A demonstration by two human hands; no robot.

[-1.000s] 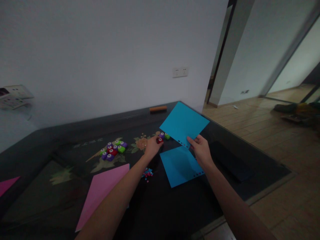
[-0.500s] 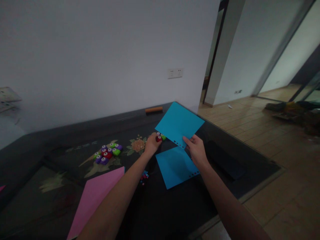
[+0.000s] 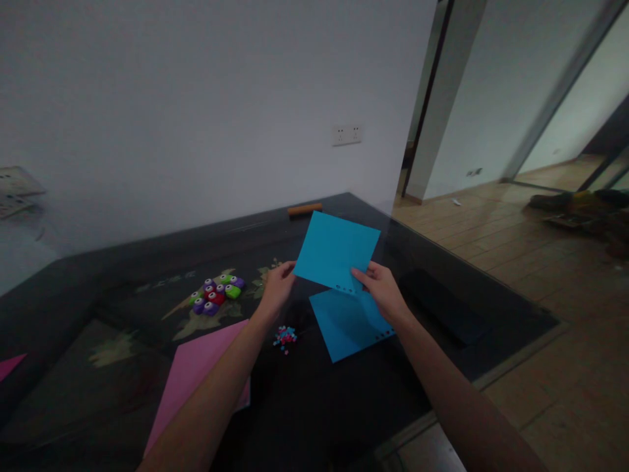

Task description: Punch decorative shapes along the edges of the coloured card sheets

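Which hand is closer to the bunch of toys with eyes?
The left. The left hand is to the right of the toys; the right hand is farther right, holding the raised blue sheet.

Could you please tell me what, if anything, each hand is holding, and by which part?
The right hand pinches the raised blue sheet near its near right corner; the left hand is at its near left corner, its grip unclear.
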